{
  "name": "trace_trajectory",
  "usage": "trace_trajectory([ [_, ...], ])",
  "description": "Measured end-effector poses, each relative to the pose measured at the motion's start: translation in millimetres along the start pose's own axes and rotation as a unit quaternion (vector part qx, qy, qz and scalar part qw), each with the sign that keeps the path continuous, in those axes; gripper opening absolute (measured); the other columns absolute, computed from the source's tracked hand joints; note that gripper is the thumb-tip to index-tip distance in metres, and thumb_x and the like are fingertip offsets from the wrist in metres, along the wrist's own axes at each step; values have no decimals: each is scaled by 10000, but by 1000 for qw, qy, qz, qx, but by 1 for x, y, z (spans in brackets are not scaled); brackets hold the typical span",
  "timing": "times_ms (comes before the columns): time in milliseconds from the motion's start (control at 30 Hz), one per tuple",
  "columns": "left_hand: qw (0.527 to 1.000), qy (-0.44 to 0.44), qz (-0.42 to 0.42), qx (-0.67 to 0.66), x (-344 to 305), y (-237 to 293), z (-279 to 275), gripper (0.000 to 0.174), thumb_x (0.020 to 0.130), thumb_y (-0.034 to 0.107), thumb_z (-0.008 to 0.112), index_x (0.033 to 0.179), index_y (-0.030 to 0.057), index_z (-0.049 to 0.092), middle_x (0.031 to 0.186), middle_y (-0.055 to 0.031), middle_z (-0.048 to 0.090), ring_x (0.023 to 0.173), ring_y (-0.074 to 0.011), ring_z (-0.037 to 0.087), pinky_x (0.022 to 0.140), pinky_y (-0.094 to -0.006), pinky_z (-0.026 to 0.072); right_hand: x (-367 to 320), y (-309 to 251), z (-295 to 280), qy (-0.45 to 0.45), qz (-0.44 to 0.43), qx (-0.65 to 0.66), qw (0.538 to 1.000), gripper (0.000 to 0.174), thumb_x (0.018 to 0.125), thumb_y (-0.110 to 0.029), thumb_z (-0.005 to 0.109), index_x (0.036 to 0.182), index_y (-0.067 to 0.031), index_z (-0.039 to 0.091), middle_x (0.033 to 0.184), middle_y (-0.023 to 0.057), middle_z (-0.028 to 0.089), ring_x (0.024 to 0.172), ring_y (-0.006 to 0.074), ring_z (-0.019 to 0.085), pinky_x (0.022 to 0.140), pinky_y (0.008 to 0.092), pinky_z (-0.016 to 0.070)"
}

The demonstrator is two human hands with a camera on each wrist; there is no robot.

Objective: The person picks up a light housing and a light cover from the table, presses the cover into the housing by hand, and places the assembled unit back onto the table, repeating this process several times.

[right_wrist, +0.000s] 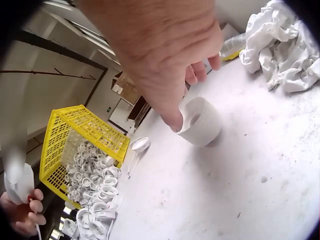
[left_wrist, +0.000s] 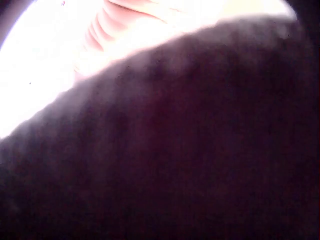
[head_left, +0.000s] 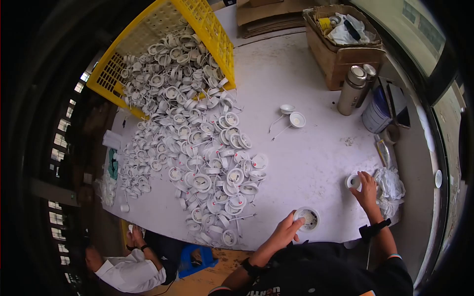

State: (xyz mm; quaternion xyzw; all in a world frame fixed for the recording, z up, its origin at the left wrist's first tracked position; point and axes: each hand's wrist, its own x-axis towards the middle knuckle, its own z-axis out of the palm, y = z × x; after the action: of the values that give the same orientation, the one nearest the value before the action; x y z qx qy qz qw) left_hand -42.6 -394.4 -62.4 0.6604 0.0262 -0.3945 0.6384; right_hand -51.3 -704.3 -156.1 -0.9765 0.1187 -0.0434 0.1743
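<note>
My left hand (head_left: 283, 232) grips a round white light fitting (head_left: 310, 223) at the table's front edge, its open face up with small parts inside. In the right wrist view this left hand (right_wrist: 27, 215) shows at the lower left, with a red spot by its fingers. My right hand (head_left: 366, 193) pinches the rim of a short, hollow white cylinder (right_wrist: 206, 127), the thumb at its near edge. The other fingers are partly hidden behind it. The left wrist view is mostly dark blur, with some overexposed skin (left_wrist: 125, 25) on top.
Many white fittings (head_left: 197, 182) spill from a tipped yellow crate (head_left: 224, 54). Two fittings (head_left: 297, 120) lie mid-table. At the right stand a cardboard box (head_left: 340, 61), flask (head_left: 351, 91), tub (head_left: 376, 111) and crumpled white cloth (head_left: 390, 185). Another person (head_left: 131, 269) sits at the lower left.
</note>
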Motion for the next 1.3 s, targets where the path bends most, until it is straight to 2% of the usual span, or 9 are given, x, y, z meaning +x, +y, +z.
trace_trajectory([
  [133,996,15,-41,75,1,0,-1,331,919,256,439,1100,-21,463,822,-69,544,635,-102,509,518,-248,429,-1,-8,-5,5,-7,25,1000,695,596,-185,759,1211,-48,465,1191,129,486,1069,291,459,891,392,358],
  [233,994,47,72,70,4,-13,1,338,927,275,431,1068,-28,485,852,-57,552,708,-95,507,604,-248,427,-3,-10,-8,15,-27,21,999,691,594,-188,761,1205,-49,469,1176,117,499,1048,288,472,875,383,371],
  [300,999,18,24,-15,3,-10,1,346,938,243,415,1115,-50,464,937,-96,586,900,-141,537,837,-282,409,-1,-9,-6,11,-41,8,999,688,594,-190,761,1202,-52,471,1170,111,504,1039,288,477,863,382,376],
  [567,955,4,-20,-295,-19,0,1,282,924,160,423,1136,-25,441,1074,-148,544,1073,-287,509,892,-405,406,0,-12,-8,21,-10,49,999,638,614,-203,747,1177,-44,490,1105,125,532,1000,295,503,820,388,398],
  [767,973,-25,-40,-225,-28,7,7,308,932,196,422,1127,-41,442,1019,-163,558,988,-292,575,693,-287,493,-3,-16,-13,33,9,65,997,566,629,-209,747,1133,-81,523,1079,108,539,982,278,509,806,378,407],
  [933,999,-30,-40,1,-28,6,2,365,927,263,446,1118,-48,476,993,-134,593,816,-194,611,542,-212,404,-4,-11,-15,69,-1,80,994,513,630,-212,754,1087,-92,554,1062,99,544,944,282,517,791,379,413],
  [1100,999,14,12,-41,-25,3,9,338,939,261,418,1102,-28,483,933,-91,593,690,-111,504,533,-206,373,-12,-57,-59,63,6,272,960,512,638,-197,761,1089,-58,562,1049,120,543,962,274,522,838,358,421],
  [1133,997,30,35,-68,-24,3,12,308,937,250,426,1076,-16,495,869,-65,594,587,-60,414,528,-191,361,-16,-76,-74,35,-9,300,953,540,638,-177,763,1116,-48,547,1042,136,541,991,269,517,863,345,415],
  [1300,998,31,49,-29,-23,5,14,337,944,285,411,1096,-9,477,826,-23,530,600,-52,407,542,-195,358,-34,-136,-106,-60,-170,345,921,617,635,-210,772,1179,-86,511,1085,99,500,988,263,483,844,354,405],
])
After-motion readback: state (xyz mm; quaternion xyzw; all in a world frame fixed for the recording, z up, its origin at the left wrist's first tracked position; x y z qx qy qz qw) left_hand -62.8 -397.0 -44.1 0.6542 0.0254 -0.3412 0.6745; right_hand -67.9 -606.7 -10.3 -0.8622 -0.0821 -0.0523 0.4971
